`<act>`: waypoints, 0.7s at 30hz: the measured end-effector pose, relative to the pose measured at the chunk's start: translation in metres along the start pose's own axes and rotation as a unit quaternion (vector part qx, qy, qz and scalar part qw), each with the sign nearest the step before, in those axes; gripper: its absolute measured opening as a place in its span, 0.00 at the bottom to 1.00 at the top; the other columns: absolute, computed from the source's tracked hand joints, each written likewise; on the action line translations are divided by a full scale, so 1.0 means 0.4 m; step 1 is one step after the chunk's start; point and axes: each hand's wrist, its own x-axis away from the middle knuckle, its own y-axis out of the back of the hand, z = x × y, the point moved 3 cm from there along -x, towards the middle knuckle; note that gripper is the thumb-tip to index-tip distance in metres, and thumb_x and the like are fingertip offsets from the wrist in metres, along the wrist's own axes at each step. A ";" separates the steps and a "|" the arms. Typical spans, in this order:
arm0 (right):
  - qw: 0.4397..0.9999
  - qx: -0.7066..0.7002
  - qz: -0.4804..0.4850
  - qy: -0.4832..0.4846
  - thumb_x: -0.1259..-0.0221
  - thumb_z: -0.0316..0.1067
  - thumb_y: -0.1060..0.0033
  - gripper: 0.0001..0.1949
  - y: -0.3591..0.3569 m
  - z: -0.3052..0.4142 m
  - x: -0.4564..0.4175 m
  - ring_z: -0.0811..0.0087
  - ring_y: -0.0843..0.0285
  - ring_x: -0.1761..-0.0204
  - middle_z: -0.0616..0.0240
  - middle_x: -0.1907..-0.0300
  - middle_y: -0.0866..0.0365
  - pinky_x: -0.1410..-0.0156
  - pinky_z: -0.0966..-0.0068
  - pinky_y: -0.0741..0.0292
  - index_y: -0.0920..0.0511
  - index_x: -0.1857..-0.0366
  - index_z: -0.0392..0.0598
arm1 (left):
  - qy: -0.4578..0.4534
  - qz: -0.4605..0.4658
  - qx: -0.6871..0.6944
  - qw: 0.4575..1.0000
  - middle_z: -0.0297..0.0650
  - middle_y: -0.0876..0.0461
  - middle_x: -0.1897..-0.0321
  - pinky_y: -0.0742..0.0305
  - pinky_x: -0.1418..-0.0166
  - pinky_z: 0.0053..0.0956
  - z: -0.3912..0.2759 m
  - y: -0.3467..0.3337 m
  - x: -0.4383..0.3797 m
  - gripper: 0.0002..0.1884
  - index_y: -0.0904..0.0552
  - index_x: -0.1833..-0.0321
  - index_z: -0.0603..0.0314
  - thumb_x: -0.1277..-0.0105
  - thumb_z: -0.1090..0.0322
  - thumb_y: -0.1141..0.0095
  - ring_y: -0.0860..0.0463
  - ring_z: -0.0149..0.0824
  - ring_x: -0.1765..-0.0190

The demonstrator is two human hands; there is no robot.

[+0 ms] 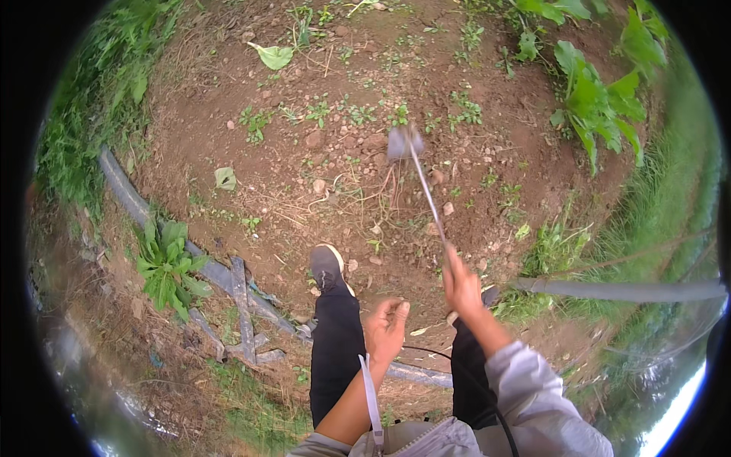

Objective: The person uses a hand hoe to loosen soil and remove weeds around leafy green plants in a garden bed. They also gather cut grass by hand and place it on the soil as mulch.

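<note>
My right hand [464, 284] is closed around the handle of a small hoe [427, 191]. The blurred metal blade [405, 143] is over the brown soil, close to a row of small green seedlings [361, 114]. Dry roots and stems [365, 197] lie just on the near side of the blade. My left hand [388, 325] hangs in front of my left leg, fingers curled loosely and the thumb apart, with nothing seen in it. Whether the blade touches the ground cannot be told.
A grey pipe or hose [214, 271] crosses the ground at the left and runs behind my legs. Another grey pipe [622, 290] comes in from the right. Leafy plants [597, 103] grow at the upper right, a leafy weed [168, 265] at the left. My shoe [328, 265] stands on the soil.
</note>
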 end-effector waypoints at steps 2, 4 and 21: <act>0.999 0.008 -0.048 0.003 0.34 0.36 0.51 0.27 0.032 0.072 -0.256 0.47 0.21 0.75 0.47 0.72 0.20 0.70 0.54 0.22 0.43 0.30 0.60 | -0.015 0.003 0.022 1.000 0.39 0.17 0.67 0.26 0.60 0.23 -0.001 -0.008 -0.001 0.16 0.20 0.56 0.68 0.34 0.58 0.41 0.21 0.26 0.65; 0.992 0.059 -0.105 0.048 0.33 0.38 0.52 0.27 0.028 0.077 -0.390 0.49 0.21 0.76 0.50 0.75 0.20 0.71 0.56 0.24 0.44 0.30 0.62 | -0.014 0.014 0.003 1.000 0.39 0.18 0.67 0.26 0.59 0.23 -0.009 -0.005 0.004 0.15 0.20 0.56 0.68 0.33 0.59 0.42 0.21 0.27 0.64; 0.999 -0.029 -0.042 0.014 0.28 0.38 0.60 0.23 -0.112 0.195 -0.443 0.53 0.25 0.85 0.54 0.81 0.21 0.83 0.64 0.26 0.43 0.30 0.53 | -0.116 -0.110 0.033 0.987 0.43 0.20 0.57 0.28 0.48 0.28 -0.012 0.091 -0.015 0.06 0.19 0.64 0.68 0.35 0.73 0.48 0.21 0.36 0.53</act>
